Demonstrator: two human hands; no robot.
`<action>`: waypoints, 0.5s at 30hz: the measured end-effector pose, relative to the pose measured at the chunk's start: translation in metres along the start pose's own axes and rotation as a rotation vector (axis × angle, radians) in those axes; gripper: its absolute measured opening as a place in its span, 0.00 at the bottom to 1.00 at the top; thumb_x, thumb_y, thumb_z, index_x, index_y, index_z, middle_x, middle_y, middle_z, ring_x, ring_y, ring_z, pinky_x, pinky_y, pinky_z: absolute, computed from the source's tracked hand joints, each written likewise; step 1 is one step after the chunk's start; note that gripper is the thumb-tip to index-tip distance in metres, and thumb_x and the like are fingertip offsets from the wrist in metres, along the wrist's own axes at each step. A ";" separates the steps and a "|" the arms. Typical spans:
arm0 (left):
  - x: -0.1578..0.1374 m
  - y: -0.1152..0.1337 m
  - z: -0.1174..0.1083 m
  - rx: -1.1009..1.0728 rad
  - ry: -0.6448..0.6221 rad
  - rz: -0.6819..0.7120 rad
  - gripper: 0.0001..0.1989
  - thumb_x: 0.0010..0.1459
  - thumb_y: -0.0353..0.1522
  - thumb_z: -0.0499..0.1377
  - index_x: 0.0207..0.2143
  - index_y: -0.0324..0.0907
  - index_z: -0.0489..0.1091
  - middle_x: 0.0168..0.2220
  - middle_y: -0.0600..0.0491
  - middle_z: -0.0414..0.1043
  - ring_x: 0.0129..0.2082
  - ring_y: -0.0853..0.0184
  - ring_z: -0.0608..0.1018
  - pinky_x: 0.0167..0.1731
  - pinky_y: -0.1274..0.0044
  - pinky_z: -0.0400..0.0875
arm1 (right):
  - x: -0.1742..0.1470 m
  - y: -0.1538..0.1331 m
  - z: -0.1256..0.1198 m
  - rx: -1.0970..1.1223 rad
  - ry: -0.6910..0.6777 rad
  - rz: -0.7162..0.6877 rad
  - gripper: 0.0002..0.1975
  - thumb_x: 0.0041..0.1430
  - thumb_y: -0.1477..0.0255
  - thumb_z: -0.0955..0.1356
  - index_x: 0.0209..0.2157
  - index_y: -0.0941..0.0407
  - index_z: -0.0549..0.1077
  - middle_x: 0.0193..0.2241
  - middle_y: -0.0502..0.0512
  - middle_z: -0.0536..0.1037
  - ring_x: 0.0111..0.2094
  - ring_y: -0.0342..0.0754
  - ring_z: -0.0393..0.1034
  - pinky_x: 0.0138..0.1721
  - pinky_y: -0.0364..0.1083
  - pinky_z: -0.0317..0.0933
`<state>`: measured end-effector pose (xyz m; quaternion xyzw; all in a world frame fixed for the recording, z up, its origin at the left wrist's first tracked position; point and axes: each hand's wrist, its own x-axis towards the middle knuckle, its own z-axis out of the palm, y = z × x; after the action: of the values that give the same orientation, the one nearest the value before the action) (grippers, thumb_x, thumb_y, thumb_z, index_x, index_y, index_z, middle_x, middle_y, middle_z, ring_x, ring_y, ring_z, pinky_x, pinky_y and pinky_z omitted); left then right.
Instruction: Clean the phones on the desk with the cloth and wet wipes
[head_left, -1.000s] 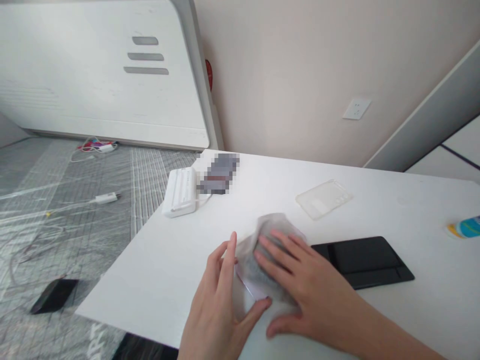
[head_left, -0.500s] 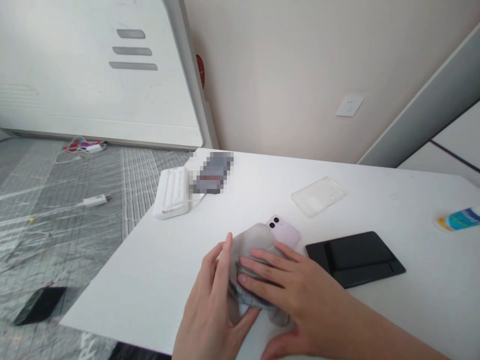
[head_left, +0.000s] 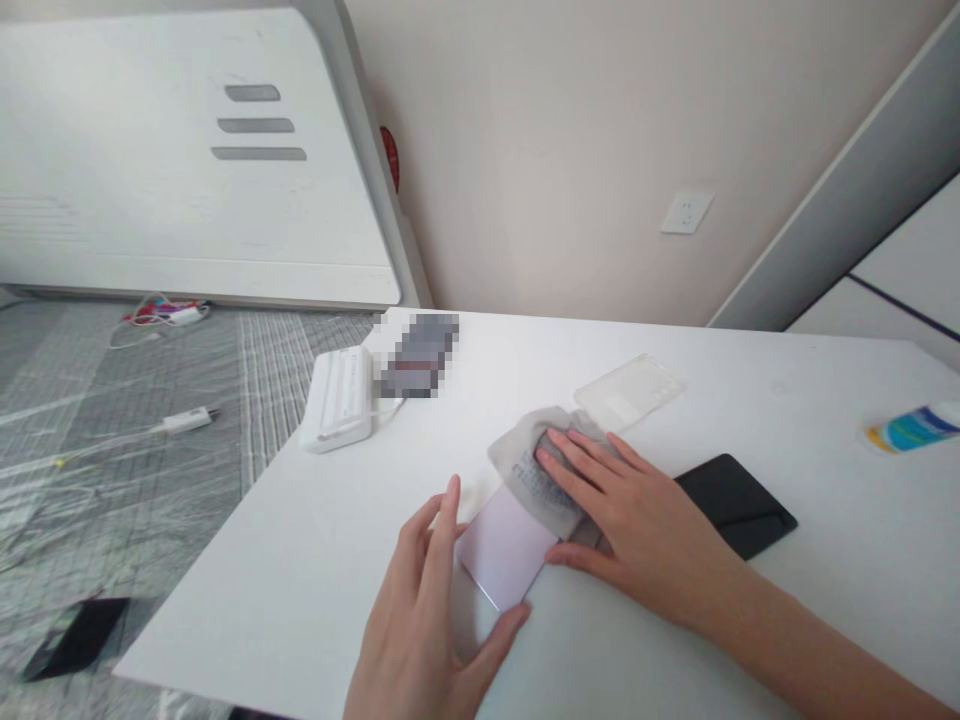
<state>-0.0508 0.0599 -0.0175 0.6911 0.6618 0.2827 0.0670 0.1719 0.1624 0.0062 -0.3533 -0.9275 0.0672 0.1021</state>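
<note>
A pale lilac smartphone lies back side up on the white table, its camera end hidden under a grey cloth. My left hand steadies the phone's near end, thumb at the lower corner and fingers along the left edge. Fingers pressed down, my right hand holds the cloth against the far part of the phone. Beyond the cloth is a clear phone case. A flat black case or tablet is partly covered by my right hand and forearm.
A white power bank with a short cable stands near the table's left edge, beside a blurred-out dark object. At the right lies a blue and white bottle. A charger plug and a black flat item rest on the plastic-covered bedding.
My right hand has slid the cloth away from me along the phone, from the near end to the camera end. The near part of the phone's back now shows. My left hand stays about in place.
</note>
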 end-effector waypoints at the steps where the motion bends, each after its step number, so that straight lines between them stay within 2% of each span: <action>1: 0.000 -0.001 0.000 0.002 -0.004 0.004 0.45 0.64 0.43 0.63 0.75 0.49 0.43 0.63 0.42 0.64 0.60 0.52 0.76 0.55 0.61 0.78 | -0.001 0.000 0.000 -0.007 -0.008 -0.020 0.45 0.66 0.43 0.64 0.71 0.60 0.60 0.72 0.64 0.60 0.72 0.64 0.55 0.69 0.67 0.54; 4: 0.001 -0.002 0.001 0.005 -0.002 0.030 0.44 0.64 0.43 0.63 0.75 0.48 0.43 0.63 0.42 0.64 0.61 0.52 0.75 0.57 0.61 0.77 | -0.001 -0.004 -0.002 0.084 -0.087 -0.210 0.46 0.65 0.37 0.59 0.71 0.55 0.60 0.72 0.56 0.60 0.73 0.58 0.53 0.71 0.63 0.53; 5: 0.001 -0.002 0.002 0.007 0.002 0.034 0.44 0.64 0.43 0.63 0.75 0.48 0.43 0.63 0.42 0.64 0.62 0.52 0.74 0.57 0.61 0.77 | 0.000 -0.005 -0.002 0.108 -0.106 -0.231 0.44 0.66 0.38 0.58 0.71 0.53 0.60 0.72 0.53 0.60 0.73 0.55 0.53 0.72 0.62 0.52; 7: 0.002 -0.002 0.002 0.014 0.009 0.037 0.44 0.65 0.44 0.62 0.75 0.48 0.43 0.63 0.41 0.63 0.62 0.52 0.74 0.57 0.61 0.77 | 0.001 -0.004 -0.003 0.098 -0.098 -0.147 0.41 0.69 0.40 0.57 0.71 0.53 0.60 0.72 0.53 0.60 0.72 0.55 0.54 0.71 0.63 0.53; 10: 0.002 -0.001 0.002 0.023 0.008 0.030 0.44 0.65 0.44 0.62 0.75 0.48 0.43 0.62 0.41 0.64 0.60 0.51 0.76 0.56 0.59 0.78 | 0.002 -0.002 -0.004 0.037 -0.053 0.007 0.43 0.69 0.43 0.60 0.71 0.60 0.59 0.72 0.61 0.59 0.72 0.62 0.54 0.71 0.67 0.52; 12: 0.001 -0.001 0.001 0.019 0.005 0.035 0.44 0.65 0.44 0.62 0.75 0.49 0.42 0.62 0.41 0.64 0.60 0.51 0.76 0.55 0.59 0.78 | 0.001 -0.005 -0.004 0.088 -0.075 -0.079 0.46 0.67 0.41 0.61 0.71 0.60 0.59 0.72 0.61 0.59 0.73 0.63 0.53 0.72 0.66 0.50; 15: 0.000 -0.001 0.001 0.001 -0.011 0.034 0.45 0.64 0.41 0.62 0.75 0.51 0.42 0.64 0.41 0.63 0.62 0.51 0.74 0.56 0.59 0.77 | 0.001 -0.008 -0.004 0.221 -0.132 -0.257 0.44 0.66 0.39 0.59 0.71 0.54 0.60 0.72 0.55 0.61 0.73 0.57 0.53 0.73 0.62 0.49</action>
<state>-0.0515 0.0603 -0.0187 0.7036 0.6498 0.2800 0.0655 0.1670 0.1569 0.0120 -0.2133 -0.9567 0.1779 0.0870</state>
